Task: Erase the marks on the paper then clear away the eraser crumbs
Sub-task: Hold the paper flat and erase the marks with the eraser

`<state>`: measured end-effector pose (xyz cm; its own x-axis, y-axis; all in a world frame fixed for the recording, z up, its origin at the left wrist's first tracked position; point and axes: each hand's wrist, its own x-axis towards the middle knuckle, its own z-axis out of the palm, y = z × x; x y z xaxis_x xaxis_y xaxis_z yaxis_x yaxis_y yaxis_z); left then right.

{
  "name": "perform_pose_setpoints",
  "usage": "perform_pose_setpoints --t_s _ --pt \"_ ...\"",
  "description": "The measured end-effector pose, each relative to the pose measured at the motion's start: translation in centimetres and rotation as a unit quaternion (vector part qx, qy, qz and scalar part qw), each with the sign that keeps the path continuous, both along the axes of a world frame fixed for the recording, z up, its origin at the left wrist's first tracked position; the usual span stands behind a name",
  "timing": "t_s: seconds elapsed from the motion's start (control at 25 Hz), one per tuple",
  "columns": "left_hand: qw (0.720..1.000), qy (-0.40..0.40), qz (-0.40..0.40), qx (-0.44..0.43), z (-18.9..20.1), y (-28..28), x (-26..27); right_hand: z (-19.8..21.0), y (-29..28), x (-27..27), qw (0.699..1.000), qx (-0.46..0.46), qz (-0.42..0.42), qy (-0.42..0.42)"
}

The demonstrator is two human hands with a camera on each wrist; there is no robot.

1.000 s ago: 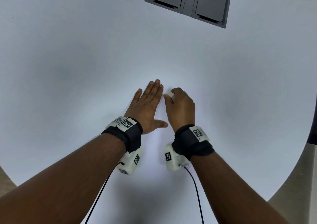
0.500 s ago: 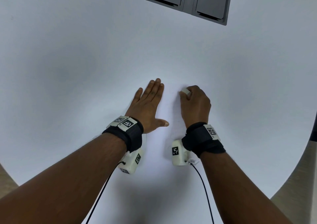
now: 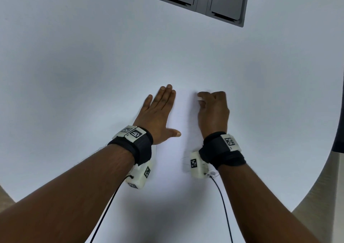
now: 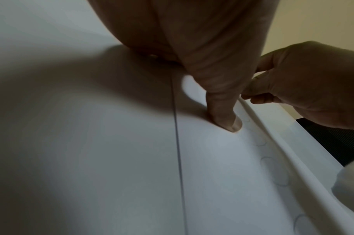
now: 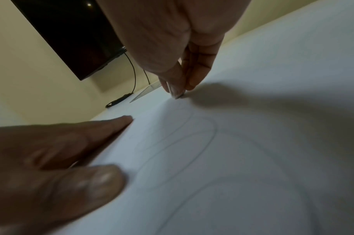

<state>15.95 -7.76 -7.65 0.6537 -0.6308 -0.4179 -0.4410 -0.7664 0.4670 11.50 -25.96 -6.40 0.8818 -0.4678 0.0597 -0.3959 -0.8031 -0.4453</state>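
Since the earlier frames, the right hand has travelled rightward across the white sheet of paper, away from the left hand, which has kept its station.

Left hand: flat, fingers straight and together, thumb splayed toward the right hand. It bears on the sheet's left margin; the left wrist view shows the thumb tip pressed into the paper. Judged purpose: to pin the sheet against the drag of rubbing.

Right hand: fingers curled downward, pinching a small white eraser at the fingertips. The right wrist view shows the eraser tipped onto one corner, touching the paper at the sheet's far end. Holding it low and on a corner presumably concentrates pressure on a thin line.

Marks: faint grey pencil loops remain between the two hands, and faint circles show in the left wrist view beside a raised ridge in the sheet. Erasing is therefore judged incomplete.

Crumbs: none can be made out; too small to tell.

Surroundings: the sheet lies on a white round table; a dark grey recessed panel sits well apart at the far side.
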Motion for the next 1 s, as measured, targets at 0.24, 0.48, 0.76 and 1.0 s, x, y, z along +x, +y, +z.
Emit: perform_pose_setpoints --t_s 0.24,0.48,0.76,1.0 --pt "1.000 -0.002 0.001 -0.013 -0.1 0.1 -0.1 0.0 4.8 0.2 0.997 0.062 0.049 -0.024" --pt "1.000 -0.006 0.000 0.006 0.0 0.0 0.0 1.1 -0.1 0.1 0.994 0.044 -0.096 0.026" --pt "1.000 -0.004 -0.001 -0.013 -0.1 0.1 0.0 0.0 5.2 0.7 0.996 0.090 0.005 0.008" --pt "1.000 -0.006 -0.004 -0.004 -0.1 0.1 0.0 0.4 3.0 0.5 0.992 0.086 -0.094 0.022"
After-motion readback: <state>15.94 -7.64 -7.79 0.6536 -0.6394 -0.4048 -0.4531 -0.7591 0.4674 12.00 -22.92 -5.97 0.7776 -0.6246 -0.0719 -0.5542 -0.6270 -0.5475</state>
